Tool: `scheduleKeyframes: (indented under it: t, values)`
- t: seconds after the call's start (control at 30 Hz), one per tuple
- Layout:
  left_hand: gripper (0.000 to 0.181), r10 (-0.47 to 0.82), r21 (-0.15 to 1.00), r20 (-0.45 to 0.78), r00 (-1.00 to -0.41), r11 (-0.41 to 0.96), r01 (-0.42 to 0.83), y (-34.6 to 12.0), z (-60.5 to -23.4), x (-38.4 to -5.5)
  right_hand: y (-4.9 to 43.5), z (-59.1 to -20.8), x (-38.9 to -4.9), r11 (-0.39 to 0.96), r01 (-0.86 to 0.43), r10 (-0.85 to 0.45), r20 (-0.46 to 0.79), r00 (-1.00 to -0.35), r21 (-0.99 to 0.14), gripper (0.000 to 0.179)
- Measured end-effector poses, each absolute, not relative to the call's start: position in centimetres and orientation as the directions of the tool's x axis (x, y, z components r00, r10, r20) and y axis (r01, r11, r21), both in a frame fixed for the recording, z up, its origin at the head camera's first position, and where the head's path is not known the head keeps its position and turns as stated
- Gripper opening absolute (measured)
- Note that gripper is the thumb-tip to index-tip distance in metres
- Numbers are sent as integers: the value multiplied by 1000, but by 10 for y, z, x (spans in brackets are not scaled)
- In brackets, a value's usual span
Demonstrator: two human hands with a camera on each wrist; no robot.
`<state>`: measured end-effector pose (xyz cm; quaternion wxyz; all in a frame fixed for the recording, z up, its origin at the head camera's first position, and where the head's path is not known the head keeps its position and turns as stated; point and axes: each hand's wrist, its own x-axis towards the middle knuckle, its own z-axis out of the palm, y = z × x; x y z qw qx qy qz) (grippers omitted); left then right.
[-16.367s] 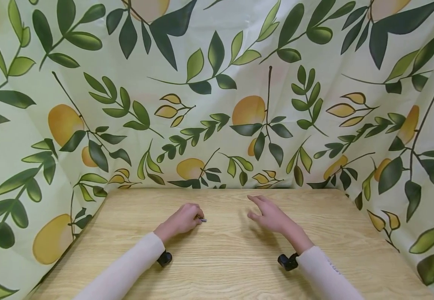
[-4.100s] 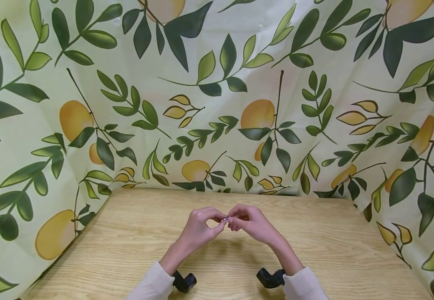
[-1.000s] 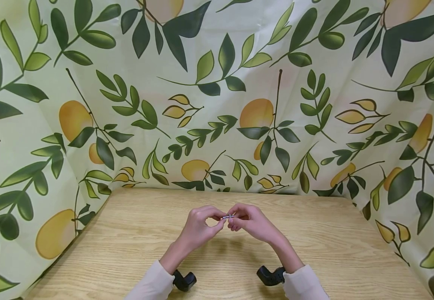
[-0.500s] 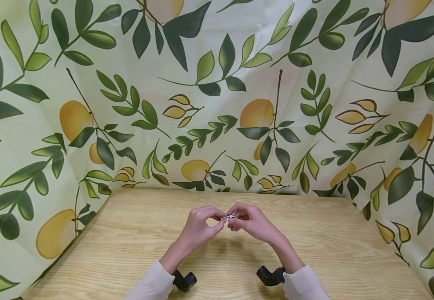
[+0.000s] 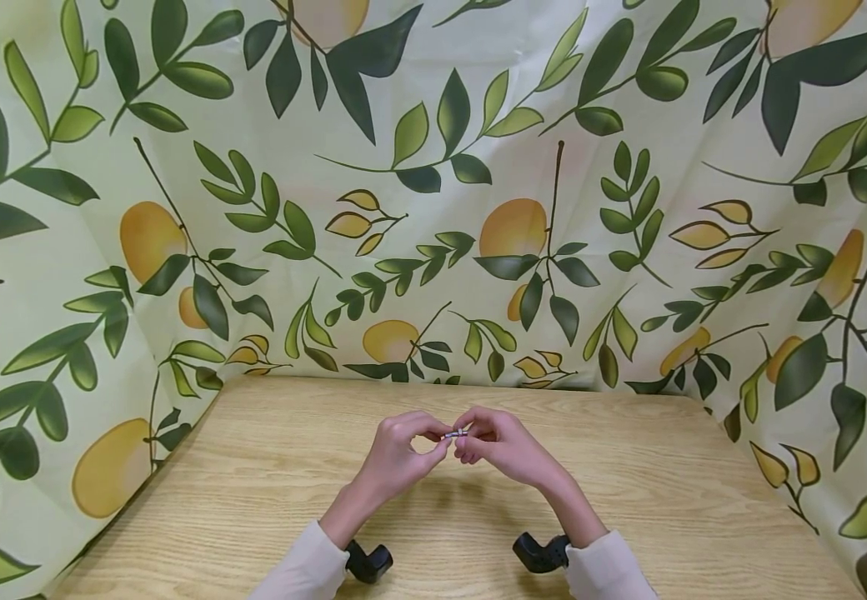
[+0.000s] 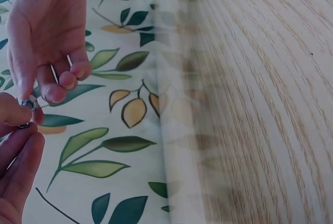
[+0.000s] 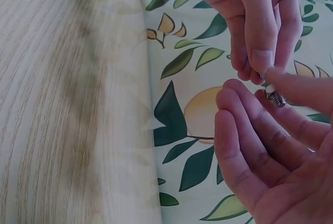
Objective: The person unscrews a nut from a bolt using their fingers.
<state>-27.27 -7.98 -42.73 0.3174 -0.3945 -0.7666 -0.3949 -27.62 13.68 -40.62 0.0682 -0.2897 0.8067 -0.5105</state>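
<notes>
I have the small metal bolt (image 7: 280,101) between the two sets of fingertips, lifted above the counter with its threaded end showing and pointing toward the right palm. What looks like a nut (image 7: 269,91) sits around it; how far along the thread, I cannot tell at this size. The left hand (image 5: 398,456) pinches the opposite end between thumb and fingertips, so that end is covered; I judge this grip is the anchor, stopping the bolt from spinning. The right hand (image 5: 504,443) is narrow at the tips, thumb and index finger on the nut, where a light touch could turn it, I think. Its remaining fingers spread loosely below, out of the way of the thread. Holding so slight a piece from both sides seems sensible to me, since either grip alone could let it tip or slip. Both forearms reach in from the near side in pale sleeves (image 5: 604,565), each with a black wrist device (image 5: 541,553) angled inward, presumably to watch the fingers. Below lies the wood-grain counter (image 5: 253,492), and behind it hangs a fruit-and-leaf cloth (image 5: 418,221), likely serving as a backdrop.
</notes>
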Motion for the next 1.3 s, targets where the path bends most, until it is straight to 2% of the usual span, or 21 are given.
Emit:
scheduleKeyframes:
  t: [0.13,0.33,0.57,0.83,1.13,1.3]
  values:
    - [15,354,349,800,-485,382,856,-80,-427,-273,137,-406,-277,329,-387,-534,169,-829,-861,29]
    - [15,353,340,809,-469,369,865,-79,-428,-273,137,-405,-277,316,-391,-532,180,-827,-864,22]
    - [14,353,346,808,-471,364,865,-79,-427,-273,138,-405,-276,340,-380,-502,176,-847,-860,28]
    - [14,356,348,807,-471,358,866,-78,-428,-272,138,-406,-277,321,-393,-513,191,-837,-861,20]
    - [14,349,336,815,-462,366,868,-79,-429,-273,139,-405,-278,325,-394,-509,193,-839,-860,27]
    - [14,352,341,811,-468,366,866,-79,-429,-273,139,-406,-277,313,-388,-529,180,-829,-867,22]
